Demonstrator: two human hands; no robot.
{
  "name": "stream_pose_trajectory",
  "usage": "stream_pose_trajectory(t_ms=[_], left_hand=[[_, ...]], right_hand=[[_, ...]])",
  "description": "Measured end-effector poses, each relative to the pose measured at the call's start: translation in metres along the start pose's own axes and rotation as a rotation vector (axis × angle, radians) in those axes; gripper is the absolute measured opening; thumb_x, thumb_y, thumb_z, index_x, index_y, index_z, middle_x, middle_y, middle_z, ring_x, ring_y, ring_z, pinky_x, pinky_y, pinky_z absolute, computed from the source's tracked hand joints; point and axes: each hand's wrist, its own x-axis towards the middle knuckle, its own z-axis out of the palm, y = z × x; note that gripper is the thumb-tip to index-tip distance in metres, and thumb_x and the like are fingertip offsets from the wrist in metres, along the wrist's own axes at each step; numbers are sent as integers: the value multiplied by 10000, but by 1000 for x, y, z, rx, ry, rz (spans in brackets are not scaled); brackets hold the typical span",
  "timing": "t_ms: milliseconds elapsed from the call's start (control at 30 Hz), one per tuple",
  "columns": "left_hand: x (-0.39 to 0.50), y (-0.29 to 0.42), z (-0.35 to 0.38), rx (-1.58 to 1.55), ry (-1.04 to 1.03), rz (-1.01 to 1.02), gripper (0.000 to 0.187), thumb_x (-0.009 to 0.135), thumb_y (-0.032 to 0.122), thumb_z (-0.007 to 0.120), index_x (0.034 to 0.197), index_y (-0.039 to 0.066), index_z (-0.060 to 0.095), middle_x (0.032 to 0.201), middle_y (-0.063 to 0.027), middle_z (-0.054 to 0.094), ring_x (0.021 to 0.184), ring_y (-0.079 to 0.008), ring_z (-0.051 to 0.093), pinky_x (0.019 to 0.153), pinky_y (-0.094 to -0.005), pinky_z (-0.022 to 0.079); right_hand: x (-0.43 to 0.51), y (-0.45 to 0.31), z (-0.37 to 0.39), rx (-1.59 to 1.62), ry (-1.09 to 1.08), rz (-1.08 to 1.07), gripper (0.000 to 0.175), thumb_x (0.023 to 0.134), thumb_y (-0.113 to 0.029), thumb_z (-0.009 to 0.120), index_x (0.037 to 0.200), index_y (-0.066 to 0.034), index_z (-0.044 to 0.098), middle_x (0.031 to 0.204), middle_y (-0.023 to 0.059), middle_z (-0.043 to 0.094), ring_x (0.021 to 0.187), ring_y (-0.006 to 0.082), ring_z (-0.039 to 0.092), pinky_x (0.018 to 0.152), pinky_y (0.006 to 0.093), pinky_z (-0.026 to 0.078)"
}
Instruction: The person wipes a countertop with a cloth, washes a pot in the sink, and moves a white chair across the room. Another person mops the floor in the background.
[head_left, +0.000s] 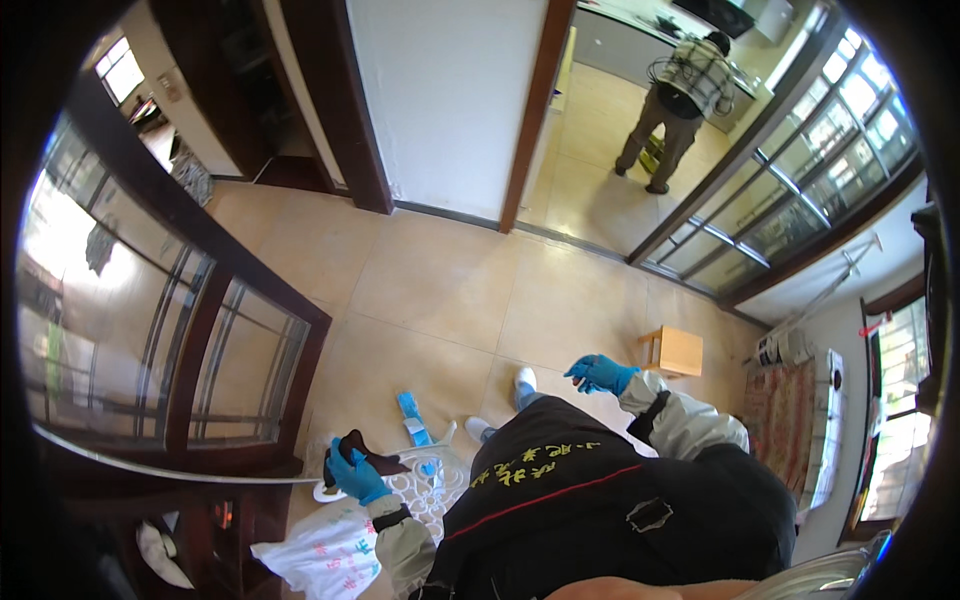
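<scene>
My left hand (356, 472), in a blue glove, grips a dark brown cloth (386, 463). A thin pale rod (187, 475) runs from the left rim to this hand; whether the hand holds it too I cannot tell. Below the hand is a white openwork piece of furniture (429, 491), partly hidden by my arm and apron (555, 480). A white plastic bag (322, 551) with coloured printing lies beside it. My right hand (602, 373), also blue-gloved, hangs in front of me with loosely bent fingers and nothing visible in them.
Blue-and-white packaging (412, 416) lies near my shoes. A small wooden stool (679, 351) stands on the tiled floor beyond my right hand. The glazed wooden door (217, 360) is at left. A person (686, 97) stands in the kitchen behind the sliding glass door (780, 180).
</scene>
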Motion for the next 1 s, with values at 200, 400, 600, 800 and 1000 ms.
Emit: stream_pose_trajectory(t_ms=[200,400,600,800,1000], left_hand=[[32,-3,11,566,-578,-11,434,733,428,584,1067,154,619,953,-168,638,896,-356,596,794,-417,459],[78,22,2,742,-767,-197,480,737,512,517,1079,192,624,992,-143,641,918,-345,603,807,-431,460],[146,40,41,451,-630,-126,359,776,407,513,1015,168,636,940,-164,632,841,-356,610,723,-440,482],[207,81,151,280,-771,-75,311,792,402,535,1010,206,640,912,-143,639,845,-346,611,730,-410,493],[270,132,235,128,-849,-131,362,808,376,534,1072,140,611,1008,-110,638,914,-303,610,779,-364,488]], right_hand=[[42,-32,27,-21,-44,-24,168,851,-169,542,931,-53,633,754,87,613,559,166,591,466,267,475],[84,-41,21,40,-19,70,157,848,-159,549,928,-48,626,752,90,612,586,188,611,465,278,483],[157,-33,-9,76,17,47,192,815,-188,586,868,-8,630,713,111,614,566,201,609,476,296,496],[243,-27,-74,-689,-57,137,160,804,-166,574,881,-52,655,706,121,616,589,230,612,503,348,494],[322,-135,-140,-735,-10,220,193,817,-136,520,945,-92,657,762,109,657,630,251,641,566,381,520]])
